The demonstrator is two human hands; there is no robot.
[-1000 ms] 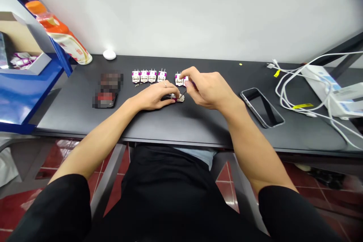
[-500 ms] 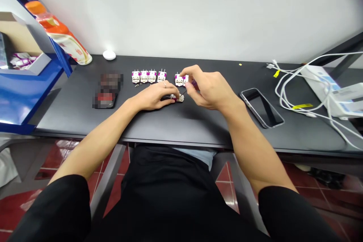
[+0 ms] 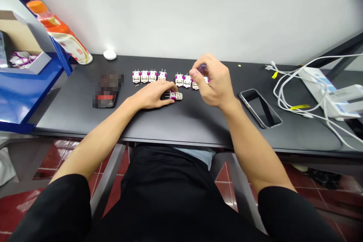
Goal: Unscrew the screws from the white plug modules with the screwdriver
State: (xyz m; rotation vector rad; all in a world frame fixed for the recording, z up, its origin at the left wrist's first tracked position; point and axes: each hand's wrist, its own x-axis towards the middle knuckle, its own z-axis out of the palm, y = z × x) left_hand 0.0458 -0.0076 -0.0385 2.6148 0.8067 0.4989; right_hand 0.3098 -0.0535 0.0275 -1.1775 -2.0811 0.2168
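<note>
My left hand [image 3: 154,95] rests on the desk, thumb and fingers closed around a small white-and-purple plug part [image 3: 176,96] lying on its side, its thin metal pins pointing left under the palm. My right hand [image 3: 213,80] is raised to the right of it, closed on a screwdriver [image 3: 202,68] whose dark purple handle shows between thumb and fingers; its shaft is hidden. Behind my left hand stand several similar plug parts [image 3: 144,76] in a row, pins up. Another group of plug parts [image 3: 187,80] stands left of my right hand, which partly covers it.
Tiny screws [image 3: 137,85] lie before the left row. On the black desk [image 3: 159,124] are a blurred-out item [image 3: 107,90], a white oval object [image 3: 109,55], a phone [image 3: 261,108] and white cables [image 3: 279,90]. An orange-capped bottle [image 3: 64,36] leans near a box [image 3: 42,62].
My right hand has lifted up and right with the screwdriver, away from the plug part. More of the plug parts behind it now show. My left hand keeps its hold.
</note>
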